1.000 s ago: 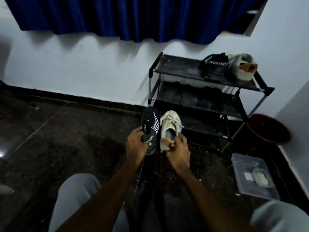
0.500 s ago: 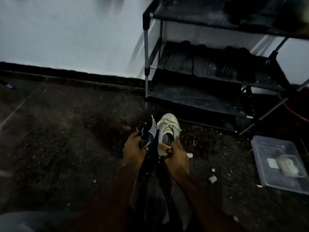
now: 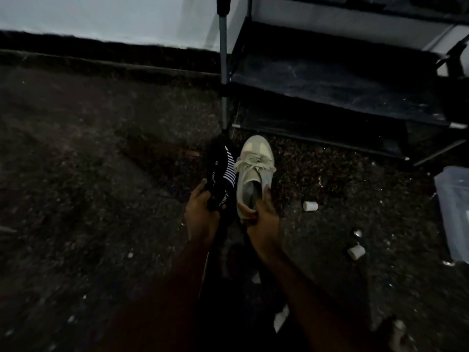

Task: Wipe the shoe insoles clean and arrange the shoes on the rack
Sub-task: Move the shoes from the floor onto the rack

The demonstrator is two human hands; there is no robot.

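Note:
My left hand grips the heel of a black shoe with white stripes and "SPORT" lettering. Beside it, my right hand grips the heel of a cream lace-up shoe; its dark insole shows through the opening. Both shoes point toward the black shoe rack, just in front of its lowest shelf and above the dark floor. The rack's upper shelves are out of frame.
A grey rack post stands just beyond the shoe toes. A clear plastic box lies at the right edge. Small white caps and debris are scattered on the speckled floor to the right. A white wall runs along the back.
The view has dropped and closed in on the rack's lower shelves. Both hands still hold the same shoes, now carried closer to the rack's bottom shelf.

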